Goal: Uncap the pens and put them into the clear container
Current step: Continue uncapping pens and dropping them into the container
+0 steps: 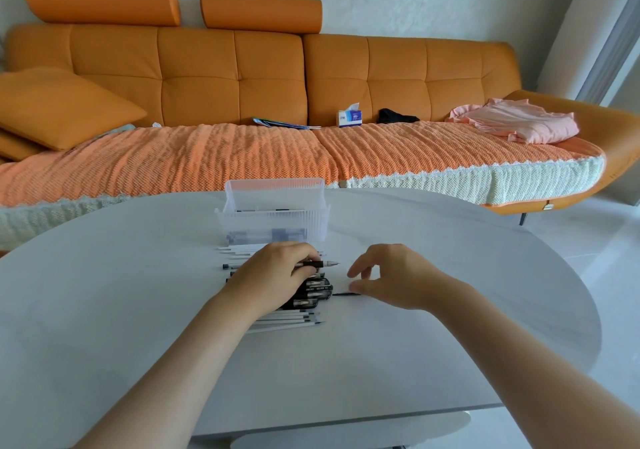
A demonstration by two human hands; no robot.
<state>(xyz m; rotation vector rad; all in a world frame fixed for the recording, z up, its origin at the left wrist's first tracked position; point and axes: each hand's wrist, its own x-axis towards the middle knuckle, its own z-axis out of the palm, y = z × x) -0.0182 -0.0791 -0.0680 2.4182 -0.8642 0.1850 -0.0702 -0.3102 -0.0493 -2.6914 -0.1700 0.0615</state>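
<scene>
My left hand [273,275] grips an uncapped black pen [323,264], its tip pointing right. Under that hand lies a pile of pens: black capped ones [313,292] and several white refills or pens [287,324] side by side. To the right of the pile my right hand [391,275] hovers just above the table, fingers loosely bent, thumb near a thin black cap [344,294] lying on the surface. I cannot tell if the thumb touches it. The clear ribbed container [273,216] stands just behind the pile with some pens inside.
The grey oval table [138,310] carries everything; its far edge runs behind the container. Beyond it stands an orange sofa [242,78] with a tissue box [349,116], papers, a dark item and pink clothes [516,119].
</scene>
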